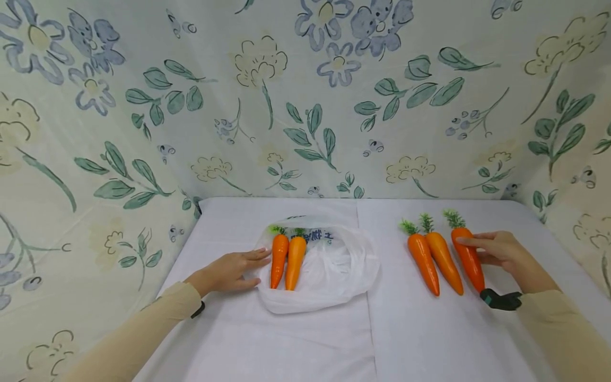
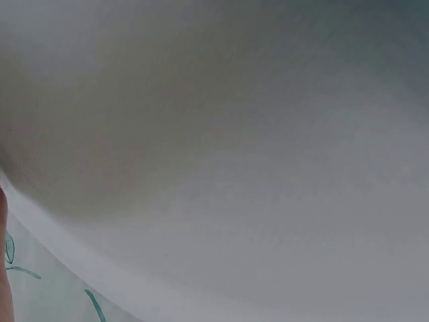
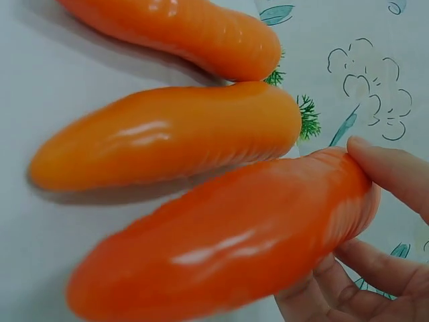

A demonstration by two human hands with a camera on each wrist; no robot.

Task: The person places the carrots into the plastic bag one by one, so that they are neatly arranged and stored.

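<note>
My right hand (image 1: 498, 252) grips a red-orange carrot (image 1: 468, 260) near its leafy end, thumb on one side and fingers on the other. In the right wrist view that carrot (image 3: 228, 241) fills the foreground. Left of it lie two more carrots, a darker one (image 1: 422, 263) and a lighter one (image 1: 444, 262), tops pointing away. My left hand (image 1: 234, 270) lies with extended fingers at the left rim of a white plastic bag (image 1: 329, 302). Inside the bag's opening rest a red-orange carrot (image 1: 279, 260) and a lighter orange carrot (image 1: 295, 262), side by side.
A white cloth covers the table (image 1: 229, 345), with a crease running down its middle. A floral curtain (image 1: 305, 106) rises behind and along both sides. The left wrist view holds mostly the blurred white tablecloth (image 2: 268, 221).
</note>
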